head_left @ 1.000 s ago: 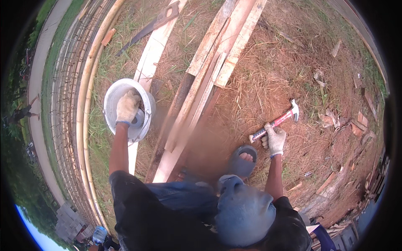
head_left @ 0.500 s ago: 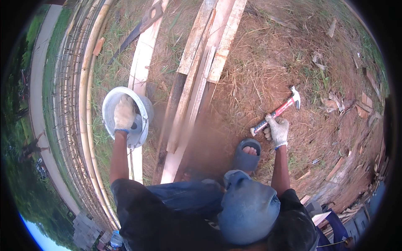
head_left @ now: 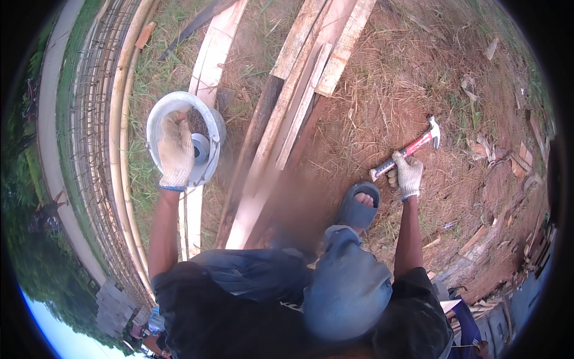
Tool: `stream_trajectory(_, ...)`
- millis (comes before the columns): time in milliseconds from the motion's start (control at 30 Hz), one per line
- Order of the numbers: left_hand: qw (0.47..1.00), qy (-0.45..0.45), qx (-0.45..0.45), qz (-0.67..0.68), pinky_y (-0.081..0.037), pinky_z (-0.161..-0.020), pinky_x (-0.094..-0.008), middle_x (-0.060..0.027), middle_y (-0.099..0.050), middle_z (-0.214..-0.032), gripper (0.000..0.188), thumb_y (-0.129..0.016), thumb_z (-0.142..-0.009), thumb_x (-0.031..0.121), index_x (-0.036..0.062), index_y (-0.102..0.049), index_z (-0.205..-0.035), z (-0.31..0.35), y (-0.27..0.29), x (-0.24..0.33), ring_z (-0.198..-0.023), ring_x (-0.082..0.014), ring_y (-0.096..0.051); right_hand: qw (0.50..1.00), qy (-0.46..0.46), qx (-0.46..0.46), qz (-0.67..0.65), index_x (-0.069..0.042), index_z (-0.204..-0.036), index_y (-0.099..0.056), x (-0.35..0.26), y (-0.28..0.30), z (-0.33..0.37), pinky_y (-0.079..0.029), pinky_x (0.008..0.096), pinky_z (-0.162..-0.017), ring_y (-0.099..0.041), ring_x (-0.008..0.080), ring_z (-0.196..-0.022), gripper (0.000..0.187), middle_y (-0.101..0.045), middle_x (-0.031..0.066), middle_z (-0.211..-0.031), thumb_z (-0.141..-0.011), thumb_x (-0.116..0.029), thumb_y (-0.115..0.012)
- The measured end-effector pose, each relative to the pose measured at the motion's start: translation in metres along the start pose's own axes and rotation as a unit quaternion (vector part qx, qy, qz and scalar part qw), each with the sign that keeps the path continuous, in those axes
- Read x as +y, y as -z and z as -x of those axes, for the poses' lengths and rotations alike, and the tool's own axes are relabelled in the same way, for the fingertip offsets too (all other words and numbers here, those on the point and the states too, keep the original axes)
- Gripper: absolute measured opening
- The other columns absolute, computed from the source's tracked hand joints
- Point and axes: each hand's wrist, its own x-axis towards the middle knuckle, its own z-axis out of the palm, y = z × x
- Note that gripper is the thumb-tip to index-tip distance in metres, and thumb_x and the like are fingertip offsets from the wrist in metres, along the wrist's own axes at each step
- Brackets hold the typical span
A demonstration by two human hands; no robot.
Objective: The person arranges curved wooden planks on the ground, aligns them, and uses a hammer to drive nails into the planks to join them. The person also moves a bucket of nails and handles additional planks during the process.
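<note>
My left hand (head_left: 177, 149), in a white knitted glove, reaches into a pale plastic bucket (head_left: 218, 128) whose mouth is tipped toward me. Its fingers are curled near the inside wall, and what they pinch, if anything, is hidden. Beside it in the bucket lies a grey round object (head_left: 201, 145); dark bits behind it are too small to name. Out to the right, my gloved right hand (head_left: 409, 175) is wrapped round the dark lower handle of a claw hammer (head_left: 417, 145). The hammer's red-and-white shaft slants up to a metal head, just above the ground.
Long boards (head_left: 293, 78) lie between my hands, with a pale plank (head_left: 209, 63) by the bucket. A hand saw (head_left: 194, 27) rests across that plank. Bamboo poles (head_left: 119, 113) and a rebar cage (head_left: 89, 119) run along the left. My sandalled foot (head_left: 360, 203) stands near the hammer.
My left hand has shifted slightly inside the bucket, uncovering more of the grey round object. The right hand still grips the hammer, which sits a little farther right. The view has tilted slightly.
</note>
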Motion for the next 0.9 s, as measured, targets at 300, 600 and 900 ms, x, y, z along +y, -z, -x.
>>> stream_trajectory(300, 0.984, -0.018, -0.092, -0.152, -0.059, -0.074, -0.0537, -0.0159, -0.077, -0.097, 0.019, -0.061, -0.105, 0.018, 0.0118, -0.061, -0.123, 0.069, -0.019, -0.005, -0.080, -0.0402, -0.075, 0.995, 0.033, 0.084, 0.029, -0.003, -0.080, -0.072, -0.001, -0.019, 0.003, -0.050, 0.0312, -0.040, -0.064, 0.0176, -0.044, 0.039, -0.069, 0.0091, -0.062, -0.095, -0.038, -0.083)
stream_trajectory(600, 0.977, -0.193, -0.093, -0.008, -0.056, -0.066, -0.0510, -0.0122, -0.078, -0.091, 0.019, -0.071, -0.092, 0.022, 0.0113, -0.072, -0.107, 0.077, -0.007, 0.021, -0.074, -0.0379, -0.073, 0.969, 0.020, 0.171, 0.178, 0.001, -0.110, -0.082, -0.012, -0.020, 0.021, -0.060, 0.0367, -0.063, -0.077, 0.0229, -0.070, 0.063, -0.078, 0.0150, -0.083, -0.085, -0.057, -0.083)
stream_trajectory(900, 0.969, -0.175, -0.174, -0.018, -0.056, -0.065, -0.0499, -0.0134, -0.075, -0.085, 0.031, -0.074, -0.095, 0.033, 0.0154, -0.066, -0.119, 0.078, -0.036, -0.005, -0.076, -0.0365, -0.074, 0.943, 0.021, 0.220, 0.248, -0.001, -0.083, -0.073, 0.002, 0.054, 0.082, -0.056, 0.0396, -0.061, -0.070, 0.0228, -0.058, 0.058, -0.069, 0.0104, -0.063, -0.083, -0.058, -0.082)
